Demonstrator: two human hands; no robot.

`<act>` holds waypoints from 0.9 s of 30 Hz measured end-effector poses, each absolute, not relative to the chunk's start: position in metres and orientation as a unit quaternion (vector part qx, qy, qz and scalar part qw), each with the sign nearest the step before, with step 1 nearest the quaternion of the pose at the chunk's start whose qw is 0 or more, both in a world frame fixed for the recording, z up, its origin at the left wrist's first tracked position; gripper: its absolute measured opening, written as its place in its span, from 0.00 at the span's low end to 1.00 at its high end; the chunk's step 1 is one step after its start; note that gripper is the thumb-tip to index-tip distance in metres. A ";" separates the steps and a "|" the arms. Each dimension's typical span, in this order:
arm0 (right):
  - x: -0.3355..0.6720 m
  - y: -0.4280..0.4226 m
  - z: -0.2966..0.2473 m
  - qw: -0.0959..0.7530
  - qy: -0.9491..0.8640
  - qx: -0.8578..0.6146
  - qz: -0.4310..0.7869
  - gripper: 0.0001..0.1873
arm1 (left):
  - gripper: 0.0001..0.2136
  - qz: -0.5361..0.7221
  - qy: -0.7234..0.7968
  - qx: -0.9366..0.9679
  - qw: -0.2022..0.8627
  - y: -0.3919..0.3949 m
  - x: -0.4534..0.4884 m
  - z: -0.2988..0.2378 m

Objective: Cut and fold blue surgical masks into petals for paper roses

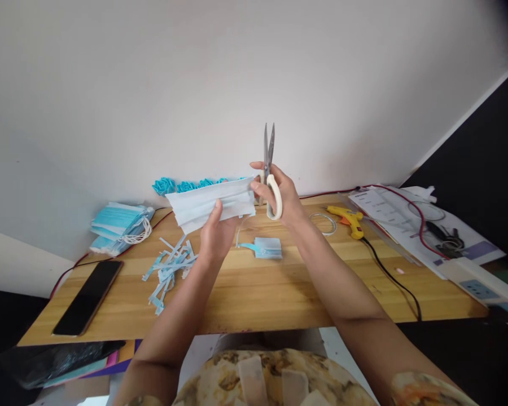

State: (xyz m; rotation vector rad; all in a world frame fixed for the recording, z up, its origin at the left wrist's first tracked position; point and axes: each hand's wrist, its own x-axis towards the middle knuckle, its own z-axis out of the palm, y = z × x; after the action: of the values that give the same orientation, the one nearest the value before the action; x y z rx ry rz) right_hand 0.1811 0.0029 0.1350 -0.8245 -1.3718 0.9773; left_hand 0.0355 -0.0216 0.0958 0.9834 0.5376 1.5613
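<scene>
My left hand (220,228) grips a pale blue face mask (209,204) from below, thumb on its pleated front. At the mask's right end is my right hand (283,192), which also holds scissors (269,152) with cream handles. Their blades point up, slightly parted, away from the mask. Whether the right fingertips pinch the mask's edge I cannot tell. A small cut mask piece (268,248) lies on the table below the hands. Left of it is a heap of thin blue cut strips (169,270). Behind the mask stands a row of blue fabric flowers (164,186), partly hidden.
On the wooden table (245,299), a stack of masks (118,225) and a phone (88,298) lie left. To the right are a wire coil (331,232), a yellow glue gun (350,220) with black cord, papers (469,239) and a power strip (478,285). A wall rises behind.
</scene>
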 end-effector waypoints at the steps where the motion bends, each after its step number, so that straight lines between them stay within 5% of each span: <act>1: 0.182 0.004 0.136 0.603 -0.583 -0.357 0.412 0.25 | 0.25 0.680 0.223 0.417 0.560 -0.018 0.033 0.096; 6: 0.188 -0.006 0.138 0.607 -0.588 -0.334 0.418 0.23 | 0.27 0.735 0.186 0.402 0.513 -0.006 0.014 0.094; 19: 0.172 -0.068 0.076 0.316 -0.521 -0.358 0.708 0.34 | 0.25 0.717 0.249 0.373 0.534 -0.006 0.001 0.073; 27: 0.176 -0.057 0.079 0.409 -0.603 -0.371 0.575 0.28 | 0.22 0.716 0.302 0.288 0.559 0.005 -0.008 0.055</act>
State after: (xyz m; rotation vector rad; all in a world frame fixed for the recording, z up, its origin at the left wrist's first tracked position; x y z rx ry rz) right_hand 0.1765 -0.0572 0.0793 -0.9353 -1.5205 1.4499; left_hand -0.0084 0.0051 0.0550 0.6787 0.7115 1.6893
